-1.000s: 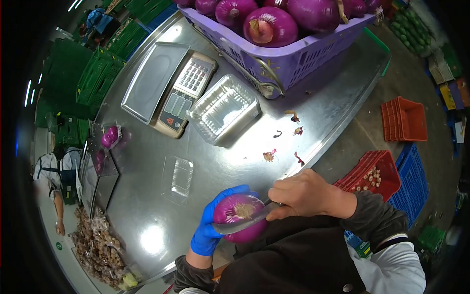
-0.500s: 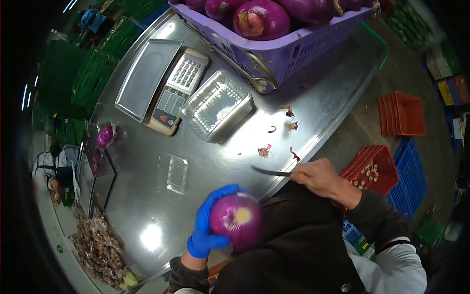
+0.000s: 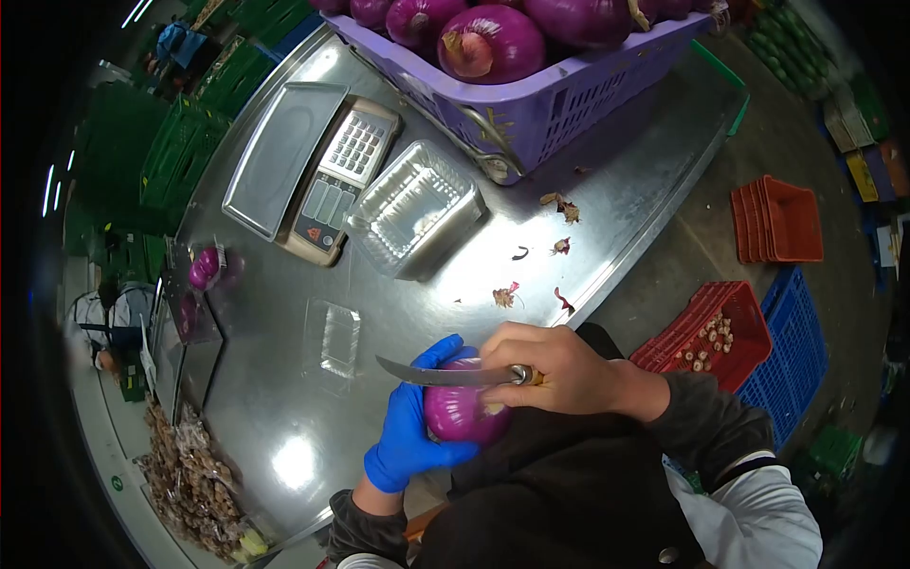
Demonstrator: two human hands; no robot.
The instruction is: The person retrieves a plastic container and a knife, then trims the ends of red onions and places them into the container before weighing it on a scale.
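My left hand [image 3: 400, 446], in a blue glove, cups a peeled purple onion [image 3: 463, 415] in front of my dark apron. A knife [image 3: 441, 376] with a curved blade lies across the top of the onion, its tip pointing left. My right hand [image 3: 569, 368], bare, grips the knife by its light-coloured handle, with the fingers bent over the onion's upper side. Bits of dry onion skin [image 3: 505, 296] are scattered on the metal table [image 3: 408, 313] beyond my hands. A purple basket [image 3: 559, 104] heaped with more onions stands at the far side.
A scale [image 3: 346, 171] and stacked clear plastic trays [image 3: 417, 204] sit mid-table, near a single clear tray [image 3: 334, 339]. Bagged brown produce [image 3: 190, 479] lies at left. Right, on the floor, are red baskets [image 3: 749, 223] and a blue crate [image 3: 787, 346]. A person [image 3: 114, 313] is at far left.
My right hand has moved left with the knife, from over the table edge to the onion, and the blade now crosses it. The left hand has turned the onion slightly.
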